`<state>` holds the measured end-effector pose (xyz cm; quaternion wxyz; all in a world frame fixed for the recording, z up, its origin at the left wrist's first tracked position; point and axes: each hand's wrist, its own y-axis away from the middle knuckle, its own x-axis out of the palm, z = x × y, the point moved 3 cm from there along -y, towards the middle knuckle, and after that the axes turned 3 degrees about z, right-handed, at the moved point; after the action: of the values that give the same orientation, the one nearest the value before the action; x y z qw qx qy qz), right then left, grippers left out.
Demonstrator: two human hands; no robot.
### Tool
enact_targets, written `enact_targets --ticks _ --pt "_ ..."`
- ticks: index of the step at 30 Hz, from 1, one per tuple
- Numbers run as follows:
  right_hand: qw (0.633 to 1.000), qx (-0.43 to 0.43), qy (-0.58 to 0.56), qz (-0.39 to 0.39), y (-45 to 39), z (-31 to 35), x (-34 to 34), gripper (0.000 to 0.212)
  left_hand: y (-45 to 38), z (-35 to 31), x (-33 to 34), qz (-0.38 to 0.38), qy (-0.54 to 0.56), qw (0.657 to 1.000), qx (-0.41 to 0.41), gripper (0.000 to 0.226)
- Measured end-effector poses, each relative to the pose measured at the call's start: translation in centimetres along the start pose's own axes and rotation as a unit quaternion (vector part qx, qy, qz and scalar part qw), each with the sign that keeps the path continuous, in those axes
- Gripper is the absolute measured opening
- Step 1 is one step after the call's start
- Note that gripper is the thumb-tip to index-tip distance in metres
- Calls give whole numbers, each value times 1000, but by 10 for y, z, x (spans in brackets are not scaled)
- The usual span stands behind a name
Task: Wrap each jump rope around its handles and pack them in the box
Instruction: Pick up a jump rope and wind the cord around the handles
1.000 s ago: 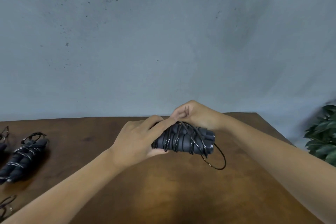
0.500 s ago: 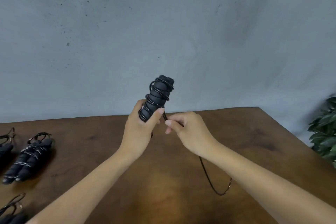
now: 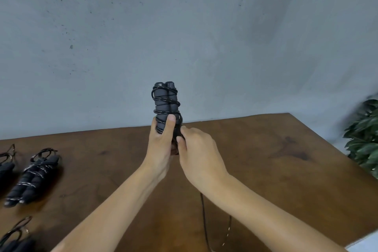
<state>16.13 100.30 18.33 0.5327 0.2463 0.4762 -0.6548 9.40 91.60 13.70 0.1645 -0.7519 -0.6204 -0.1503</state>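
Left hand (image 3: 161, 145) grips the upright paired handles (image 3: 165, 104) at frame centre, fingers curled round them; right hand (image 3: 197, 149) pinches the rope (image 3: 204, 217) at their base, slack loop trailing to lower frame, so best keep tension and lay the last turns snugly downward.

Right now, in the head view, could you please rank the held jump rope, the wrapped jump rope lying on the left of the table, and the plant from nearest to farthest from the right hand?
From the right hand:
1. Held jump rope, upright at centre, touching this hand.
2. Wrapped jump rope, lying at the table's left.
3. Plant, beyond the table's right edge.
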Motion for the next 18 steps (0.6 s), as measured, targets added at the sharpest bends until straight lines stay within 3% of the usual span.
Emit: enact_targets --ticks 5,14,18 --pt "999 21 4 -25 12 14 13 27 5 5 0 -11 64 998 8 70" --pt "997 28 -20 -64 25 16 36 47 8 3 -1 46 54 997 -34 73" --pt "996 32 -34 -79 23 5 30 42 6 10 -4 105 92 987 -80 57"
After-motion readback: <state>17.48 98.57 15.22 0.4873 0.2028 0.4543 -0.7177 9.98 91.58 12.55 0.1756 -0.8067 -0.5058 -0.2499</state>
